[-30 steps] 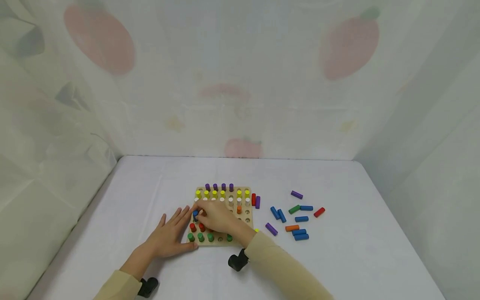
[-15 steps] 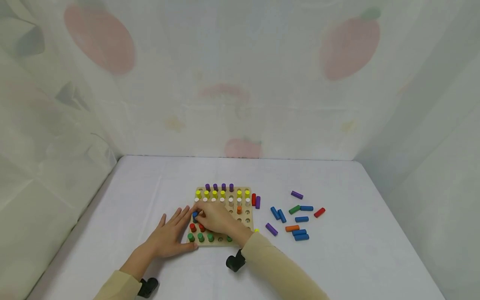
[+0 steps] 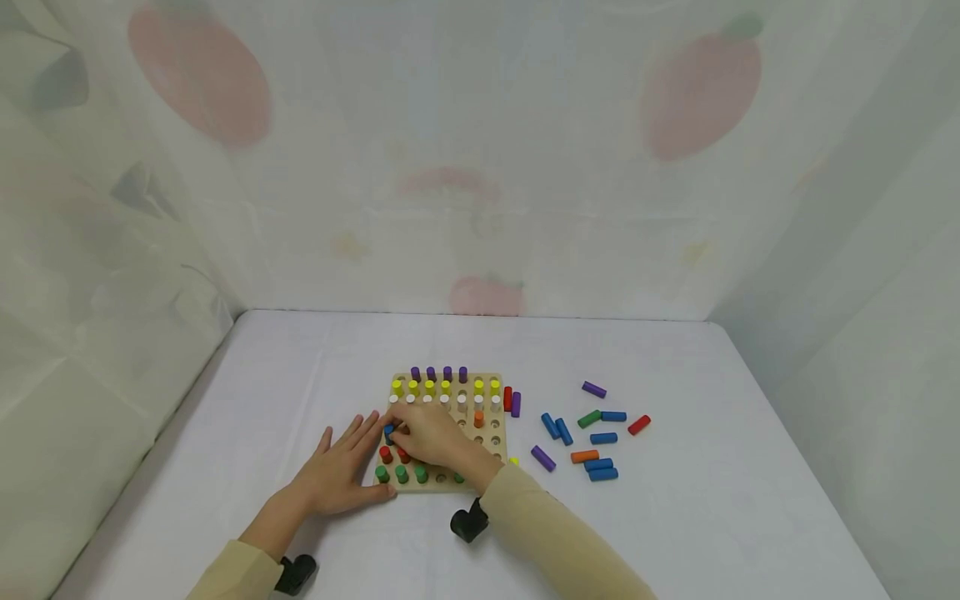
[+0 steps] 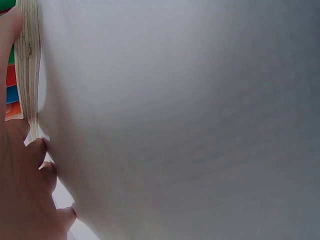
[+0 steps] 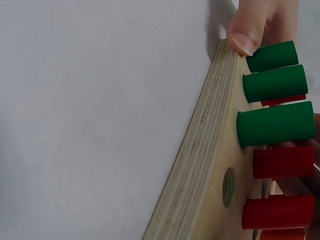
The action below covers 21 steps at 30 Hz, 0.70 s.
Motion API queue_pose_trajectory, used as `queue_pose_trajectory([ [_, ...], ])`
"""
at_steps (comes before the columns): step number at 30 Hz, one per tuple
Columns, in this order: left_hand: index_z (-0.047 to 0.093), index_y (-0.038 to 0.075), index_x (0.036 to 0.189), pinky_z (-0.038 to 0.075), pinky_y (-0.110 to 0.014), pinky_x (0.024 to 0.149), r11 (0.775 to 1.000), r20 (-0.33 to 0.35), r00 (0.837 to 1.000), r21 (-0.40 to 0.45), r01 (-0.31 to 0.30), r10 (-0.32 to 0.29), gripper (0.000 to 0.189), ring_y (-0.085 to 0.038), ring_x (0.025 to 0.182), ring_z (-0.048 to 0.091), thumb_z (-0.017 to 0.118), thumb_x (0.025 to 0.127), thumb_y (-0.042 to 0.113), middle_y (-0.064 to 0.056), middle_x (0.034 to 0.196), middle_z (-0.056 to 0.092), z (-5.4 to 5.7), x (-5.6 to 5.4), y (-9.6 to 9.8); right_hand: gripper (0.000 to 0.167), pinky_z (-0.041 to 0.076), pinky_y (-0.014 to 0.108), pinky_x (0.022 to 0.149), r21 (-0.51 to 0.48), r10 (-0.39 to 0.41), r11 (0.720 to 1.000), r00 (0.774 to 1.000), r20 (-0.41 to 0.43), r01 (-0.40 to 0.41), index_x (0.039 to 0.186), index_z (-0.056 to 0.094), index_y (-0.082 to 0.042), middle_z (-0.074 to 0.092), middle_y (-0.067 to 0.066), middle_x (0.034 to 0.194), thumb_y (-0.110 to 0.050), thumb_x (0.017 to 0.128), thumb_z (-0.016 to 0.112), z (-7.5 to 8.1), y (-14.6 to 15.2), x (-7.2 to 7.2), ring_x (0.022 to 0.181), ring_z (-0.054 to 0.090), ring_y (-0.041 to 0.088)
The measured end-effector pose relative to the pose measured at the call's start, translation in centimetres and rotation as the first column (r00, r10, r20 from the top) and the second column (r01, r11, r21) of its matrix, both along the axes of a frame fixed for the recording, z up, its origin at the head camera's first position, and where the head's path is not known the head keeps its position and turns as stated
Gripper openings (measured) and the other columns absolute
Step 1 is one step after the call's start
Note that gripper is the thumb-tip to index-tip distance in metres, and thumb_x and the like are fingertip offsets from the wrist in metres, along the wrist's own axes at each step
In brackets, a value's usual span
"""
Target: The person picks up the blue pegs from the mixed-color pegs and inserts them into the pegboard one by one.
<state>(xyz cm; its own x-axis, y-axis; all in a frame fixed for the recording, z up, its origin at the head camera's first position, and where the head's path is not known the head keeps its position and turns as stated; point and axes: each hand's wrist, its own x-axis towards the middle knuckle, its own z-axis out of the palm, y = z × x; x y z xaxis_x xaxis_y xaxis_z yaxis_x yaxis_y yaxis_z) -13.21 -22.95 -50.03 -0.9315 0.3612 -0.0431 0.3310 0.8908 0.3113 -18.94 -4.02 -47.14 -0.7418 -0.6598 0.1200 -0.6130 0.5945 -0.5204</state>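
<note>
A wooden pegboard (image 3: 487,432) lies on the white table with rows of coloured pegs standing in it. At its left side, my right hand (image 3: 435,435) pinches a blue peg (image 3: 388,433) between thumb and fingertips; the peg's lower end is hard to make out. My left hand (image 3: 341,475) rests flat against the board's left edge, fingers straight, its thumb (image 5: 246,37) at the near left corner beside the green pegs (image 5: 275,82). Red pegs (image 3: 386,455) stand just behind the green ones. The right hand covers part of the middle rows.
Loose blue pegs (image 3: 603,438), purple pegs (image 3: 543,458), an orange peg (image 3: 585,457), a green peg (image 3: 588,419) and a red peg (image 3: 639,425) lie scattered right of the board. Another red peg (image 3: 507,399) lies against its right edge. White curtains surround the table.
My right wrist and sleeve have shifted slightly left, and the pinched blue peg sits a touch lower. The left hand and the board have stayed in place.
</note>
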Motion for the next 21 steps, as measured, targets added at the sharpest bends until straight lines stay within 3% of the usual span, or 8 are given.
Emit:
queue_pose_trajectory([
  [12,0.014,0.024,0.149,0.011,-0.069,0.103,1.000,0.001,1.000,0.000,0.004,-0.004,0.103,-0.033,0.139,0.021,0.053,0.070,0.076,-0.005,0.153,0.021,0.05,0.03,-0.01,0.021,0.042,0.004,0.065,0.002,0.020,1.000,0.999,-0.031,-0.020,0.110,0.063,-0.018,0.067,-0.008,0.098,-0.023,0.090,0.060,-0.21,0.02,0.00,0.075,0.053,-0.007],
  [21,0.014,0.021,0.149,0.010,-0.068,0.103,1.000,0.006,1.000,-0.014,-0.002,0.002,0.105,-0.032,0.140,0.019,0.052,0.069,0.077,-0.004,0.153,0.020,-0.06,-0.09,-0.07,0.024,0.042,0.005,0.060,-0.027,0.015,1.000,1.000,0.027,-0.015,0.114,0.061,-0.018,0.067,-0.007,0.101,-0.023,0.091,0.059,0.18,0.29,0.20,0.072,0.053,-0.007],
])
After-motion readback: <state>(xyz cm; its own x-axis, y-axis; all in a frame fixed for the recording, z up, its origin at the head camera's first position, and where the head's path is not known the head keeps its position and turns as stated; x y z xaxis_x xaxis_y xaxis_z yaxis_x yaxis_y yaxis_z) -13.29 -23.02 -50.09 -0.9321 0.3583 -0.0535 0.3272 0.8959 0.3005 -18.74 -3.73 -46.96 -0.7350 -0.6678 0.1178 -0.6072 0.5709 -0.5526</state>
